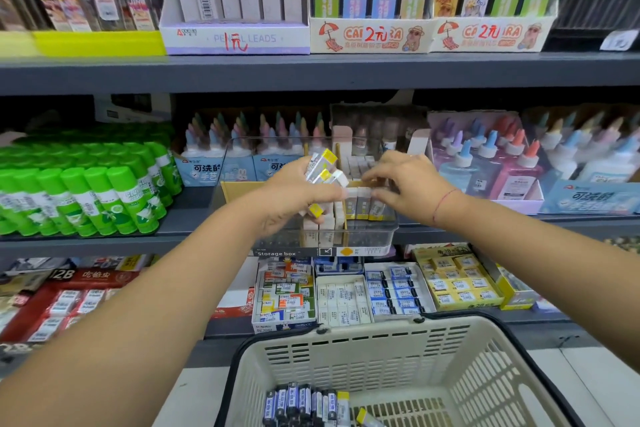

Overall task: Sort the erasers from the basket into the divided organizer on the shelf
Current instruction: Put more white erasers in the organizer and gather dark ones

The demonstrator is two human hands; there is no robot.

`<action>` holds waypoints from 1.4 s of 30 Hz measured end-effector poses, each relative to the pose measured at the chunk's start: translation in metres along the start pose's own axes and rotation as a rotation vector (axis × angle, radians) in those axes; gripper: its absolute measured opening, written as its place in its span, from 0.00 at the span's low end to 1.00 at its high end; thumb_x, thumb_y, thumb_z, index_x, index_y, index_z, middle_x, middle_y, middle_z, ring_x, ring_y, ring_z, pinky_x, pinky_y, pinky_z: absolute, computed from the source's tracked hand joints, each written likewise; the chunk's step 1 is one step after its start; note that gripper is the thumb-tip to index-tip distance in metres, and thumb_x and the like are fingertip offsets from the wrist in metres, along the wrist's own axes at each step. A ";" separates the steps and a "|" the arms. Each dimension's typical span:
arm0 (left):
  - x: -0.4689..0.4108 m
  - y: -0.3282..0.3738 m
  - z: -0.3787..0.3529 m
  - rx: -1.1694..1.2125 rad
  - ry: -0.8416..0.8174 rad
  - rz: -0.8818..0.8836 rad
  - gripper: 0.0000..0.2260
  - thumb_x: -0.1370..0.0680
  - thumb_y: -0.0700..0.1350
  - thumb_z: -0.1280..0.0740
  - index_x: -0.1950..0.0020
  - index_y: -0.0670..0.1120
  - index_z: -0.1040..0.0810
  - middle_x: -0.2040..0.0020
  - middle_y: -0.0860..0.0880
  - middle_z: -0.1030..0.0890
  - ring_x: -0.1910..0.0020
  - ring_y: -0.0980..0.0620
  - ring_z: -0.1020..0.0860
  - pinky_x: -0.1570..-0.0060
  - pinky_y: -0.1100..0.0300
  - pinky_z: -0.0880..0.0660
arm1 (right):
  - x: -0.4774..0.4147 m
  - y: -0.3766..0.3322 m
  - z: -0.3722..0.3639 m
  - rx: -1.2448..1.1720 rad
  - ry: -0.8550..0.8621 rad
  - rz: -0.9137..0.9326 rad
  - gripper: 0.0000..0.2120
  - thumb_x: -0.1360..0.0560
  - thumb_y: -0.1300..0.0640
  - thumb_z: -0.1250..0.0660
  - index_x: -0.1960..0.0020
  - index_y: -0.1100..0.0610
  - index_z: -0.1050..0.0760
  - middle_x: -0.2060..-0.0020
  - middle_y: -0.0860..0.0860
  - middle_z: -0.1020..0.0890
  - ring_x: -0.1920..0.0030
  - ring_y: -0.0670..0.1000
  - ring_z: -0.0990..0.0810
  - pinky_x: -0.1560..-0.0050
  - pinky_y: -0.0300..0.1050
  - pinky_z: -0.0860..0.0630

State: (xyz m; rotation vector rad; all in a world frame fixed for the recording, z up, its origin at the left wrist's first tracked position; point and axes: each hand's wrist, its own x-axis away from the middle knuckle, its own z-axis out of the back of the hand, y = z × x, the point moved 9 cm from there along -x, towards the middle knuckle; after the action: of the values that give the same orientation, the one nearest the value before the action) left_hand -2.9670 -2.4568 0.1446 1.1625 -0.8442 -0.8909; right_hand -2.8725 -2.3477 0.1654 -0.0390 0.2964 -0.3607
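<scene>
The person's left hand (294, 198) is raised in front of the clear organizer (377, 236), its fingers curled round a small stack of yellow-sleeved erasers (323, 166) whose ends stick up above the knuckles. The right hand (408, 184) reaches into the organizer from the right, fingers bent down over a row of erasers (363, 206) that stand upright against a cardboard divider, with the thumb at the near side of the row; whether it pinches them or only presses on them cannot be told. Just left of that row, behind another divider, pale erasers (327, 218) stand on end below the left hand.

The organizer sits at the front edge of the middle shelf (104, 241) (a label on its front wall reads "Storage box"). Below both arms, the cream basket (346, 354) holds a packed cluster of blue-sleeved erasers (301, 399) at its near end, and one yellow-sleeved eraser (362, 416) lies beside them.

On the same shelf, green glue sticks (86, 198) lie stacked to the left of the organizer and glue bottles (485, 163) with coloured caps stand to its right
</scene>
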 end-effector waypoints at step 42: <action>0.087 -0.054 -0.041 1.142 0.143 0.393 0.02 0.24 0.35 0.34 0.54 0.37 0.26 0.59 0.38 0.22 0.61 0.45 0.23 0.64 0.55 0.20 | -0.019 -0.025 -0.019 -0.143 -0.033 -0.085 0.02 0.26 0.59 0.30 0.56 0.55 0.23 0.58 0.49 0.24 0.59 0.46 0.27 0.54 0.38 0.28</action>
State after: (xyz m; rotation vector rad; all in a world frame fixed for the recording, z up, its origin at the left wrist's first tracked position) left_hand -2.9019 -2.5287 0.0922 1.8903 -1.4611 0.0871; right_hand -2.9033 -2.3639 0.1544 -0.1978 0.2880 -0.4229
